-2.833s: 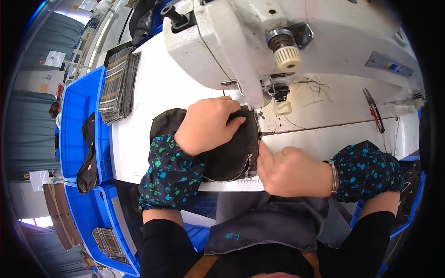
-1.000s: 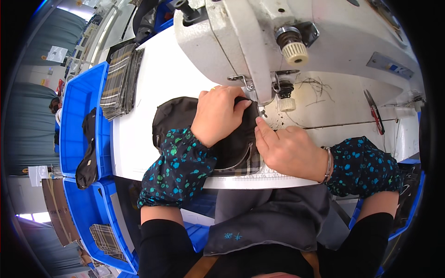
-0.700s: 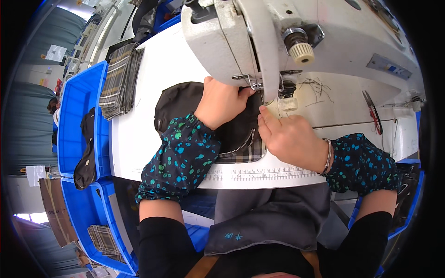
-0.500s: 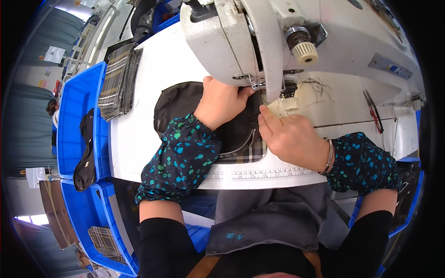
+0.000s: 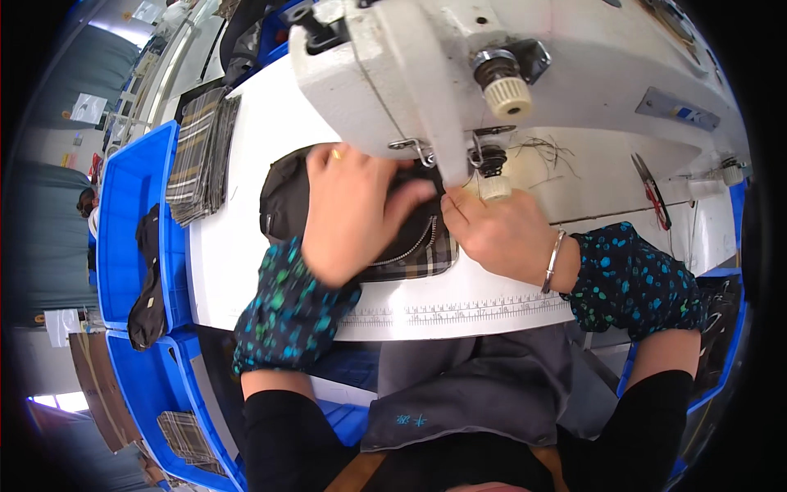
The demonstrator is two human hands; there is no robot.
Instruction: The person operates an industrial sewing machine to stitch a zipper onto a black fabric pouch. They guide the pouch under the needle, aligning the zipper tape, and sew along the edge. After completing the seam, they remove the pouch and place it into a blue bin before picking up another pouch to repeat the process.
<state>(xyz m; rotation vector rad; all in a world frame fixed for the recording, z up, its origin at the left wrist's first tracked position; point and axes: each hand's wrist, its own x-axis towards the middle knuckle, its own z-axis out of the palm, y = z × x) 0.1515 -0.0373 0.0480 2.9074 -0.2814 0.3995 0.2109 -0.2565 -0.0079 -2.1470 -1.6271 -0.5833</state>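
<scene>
A black fabric piece (image 5: 288, 197) with a zipper and a plaid panel lies on the white sewing table (image 5: 238, 271) under the head of a white sewing machine (image 5: 443, 74). My left hand (image 5: 348, 209) lies flat on top of the fabric and presses it down, fingers pointing toward the needle area. My right hand (image 5: 496, 234) rests at the fabric's right edge just below the needle, fingertips pinching or pushing the cloth there. A metal bangle sits on my right wrist. Both forearms wear dark sleeve covers with blue-green spots.
A stack of plaid fabric pieces (image 5: 201, 156) lies at the table's left end. Blue plastic bins (image 5: 131, 213) stand to the left; a dark piece (image 5: 147, 279) hangs over one bin's edge. Red-handled scissors (image 5: 652, 189) lie at the right. A ruler strip runs along the table's front edge.
My left hand has slid a little down and left over the fabric, and the view has shifted slightly. The right hand stays by the needle.
</scene>
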